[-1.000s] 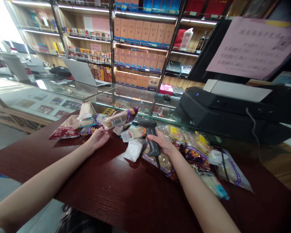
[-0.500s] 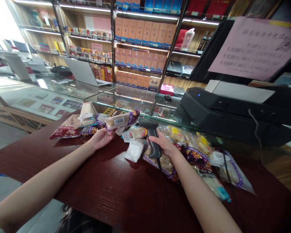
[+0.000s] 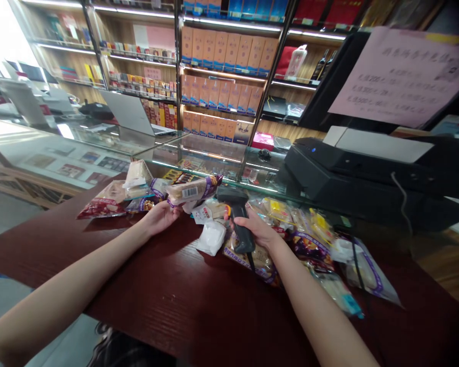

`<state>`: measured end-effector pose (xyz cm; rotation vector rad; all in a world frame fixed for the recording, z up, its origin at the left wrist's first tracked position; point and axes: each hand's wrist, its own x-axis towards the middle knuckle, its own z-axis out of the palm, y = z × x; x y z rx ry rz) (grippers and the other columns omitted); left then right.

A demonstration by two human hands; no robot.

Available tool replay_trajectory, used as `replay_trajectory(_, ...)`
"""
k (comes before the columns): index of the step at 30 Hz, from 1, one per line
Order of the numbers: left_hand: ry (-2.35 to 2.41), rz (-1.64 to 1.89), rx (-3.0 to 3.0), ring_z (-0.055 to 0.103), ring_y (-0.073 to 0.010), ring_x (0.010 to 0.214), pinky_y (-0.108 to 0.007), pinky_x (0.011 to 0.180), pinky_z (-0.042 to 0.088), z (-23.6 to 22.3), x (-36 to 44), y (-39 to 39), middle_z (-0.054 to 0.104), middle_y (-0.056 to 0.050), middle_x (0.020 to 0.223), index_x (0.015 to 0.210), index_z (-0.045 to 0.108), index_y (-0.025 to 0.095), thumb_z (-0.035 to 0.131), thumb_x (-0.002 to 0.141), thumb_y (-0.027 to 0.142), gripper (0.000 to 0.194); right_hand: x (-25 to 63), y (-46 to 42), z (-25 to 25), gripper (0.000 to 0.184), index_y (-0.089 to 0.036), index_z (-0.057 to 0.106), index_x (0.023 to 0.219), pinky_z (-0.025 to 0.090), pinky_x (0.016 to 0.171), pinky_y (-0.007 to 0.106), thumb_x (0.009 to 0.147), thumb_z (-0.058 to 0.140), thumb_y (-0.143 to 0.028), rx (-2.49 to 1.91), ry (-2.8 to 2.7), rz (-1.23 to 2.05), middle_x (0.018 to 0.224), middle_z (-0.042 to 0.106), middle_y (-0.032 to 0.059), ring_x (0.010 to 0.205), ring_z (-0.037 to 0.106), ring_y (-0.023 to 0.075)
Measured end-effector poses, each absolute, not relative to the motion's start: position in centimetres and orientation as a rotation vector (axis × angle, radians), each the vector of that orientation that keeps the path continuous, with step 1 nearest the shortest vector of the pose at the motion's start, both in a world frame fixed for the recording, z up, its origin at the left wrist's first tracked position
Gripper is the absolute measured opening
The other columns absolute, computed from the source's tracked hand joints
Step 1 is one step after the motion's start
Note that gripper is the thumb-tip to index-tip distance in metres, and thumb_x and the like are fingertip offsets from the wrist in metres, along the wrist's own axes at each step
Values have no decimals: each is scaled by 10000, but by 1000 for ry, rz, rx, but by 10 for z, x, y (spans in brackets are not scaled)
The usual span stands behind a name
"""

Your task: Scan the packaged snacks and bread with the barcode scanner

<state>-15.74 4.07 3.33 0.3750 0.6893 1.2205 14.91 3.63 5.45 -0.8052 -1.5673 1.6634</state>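
In my left hand (image 3: 162, 218) is a purple-and-clear packet of bread (image 3: 193, 191), held up above the table with its barcode label facing me. My right hand (image 3: 254, 227) grips a dark grey barcode scanner (image 3: 241, 219) by its handle. The scanner's head is just right of the packet, apart from it. Below the scanner lies another purple-banded food packet (image 3: 258, 260). A small white packet (image 3: 211, 237) rests on the table between my hands. Behind it is a clear packet with a white label (image 3: 202, 214).
Several snack packets are piled left, including a red one (image 3: 103, 201), and more on the right, such as a purple one (image 3: 311, 247). A glass counter (image 3: 214, 155) borders the dark red table (image 3: 168, 306). A black machine (image 3: 352, 173) stands right, a laptop (image 3: 132, 114) behind.
The bread packet has tipped slightly in my left hand, its barcode shifting a little right and down. My right hand and the scanner have moved very slightly.
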Motion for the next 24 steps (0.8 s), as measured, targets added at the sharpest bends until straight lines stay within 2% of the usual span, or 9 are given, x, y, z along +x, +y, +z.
replay_trajectory(4, 714, 1247, 463, 522, -61, 504, -125, 479, 492, 33, -156, 41, 571, -25, 675, 922, 604, 136, 422, 778, -16, 277, 151, 38, 55, 376, -186, 645, 991, 461, 520, 221, 723, 722, -438, -853, -1524, 1675, 750, 631, 9, 581, 548, 109)
replay_trajectory(6, 738, 1298, 588, 565, -74, 552, -144, 497, 510, 34, -155, 39, 607, -23, 731, 952, 610, 154, 477, 802, 16, 243, 151, 38, 56, 384, -179, 657, 997, 443, 503, 210, 726, 706, -447, -850, -1524, 1662, 745, 637, 15, 577, 541, 108)
replay_trajectory(9, 768, 1410, 829, 608, -102, 648, -195, 551, 543, 37, -155, 34, 640, -13, 840, 976, 608, 186, 621, 829, 159, 149, 152, 39, 57, 375, -174, 676, 1000, 426, 496, 202, 736, 688, -441, -827, -1525, 1637, 724, 634, 16, 584, 531, 109)
replay_trajectory(13, 787, 1725, 1107, 552, -98, 638, -197, 579, 490, 44, -169, 34, 596, 28, 790, 1036, 575, 235, 725, 797, 375, 315, 152, 39, 57, 368, -167, 680, 991, 430, 486, 200, 741, 688, -438, -825, -1501, 1656, 725, 630, 15, 581, 541, 109)
replay_trajectory(15, 928, 1953, 1283, 519, -95, 632, -195, 597, 452, 48, -183, 37, 573, 30, 777, 1110, 551, 240, 719, 801, 429, 399, 152, 39, 57, 371, -160, 678, 980, 428, 476, 197, 739, 692, -441, -835, -1488, 1670, 724, 632, 17, 568, 544, 105)
replay_trajectory(18, 1434, 2209, 1540, 504, -104, 704, -235, 717, 442, 52, -208, 42, 566, 2, 851, 1211, 523, 188, 618, 892, 387, 387, 152, 40, 55, 368, -162, 672, 980, 438, 473, 205, 736, 701, -436, -830, -1471, 1679, 719, 632, 13, 552, 545, 105)
replay_trajectory(21, 1852, 2176, 1576, 506, -112, 722, -257, 743, 434, 53, -228, 46, 570, -11, 858, 1260, 522, 145, 533, 941, 295, 353, 152, 42, 52, 359, -169, 667, 987, 446, 466, 208, 741, 707, -428, -820, -1463, 1686, 720, 634, 13, 553, 550, 109)
replay_trajectory(24, 1969, 2084, 1480, 555, -139, 782, -275, 762, 450, 49, -239, 49, 622, -50, 919, 1224, 547, 108, 491, 952, 285, 329, 152, 43, 51, 360, -174, 664, 993, 446, 458, 201, 743, 712, -429, -820, -1449, 1683, 723, 640, 15, 559, 553, 109)
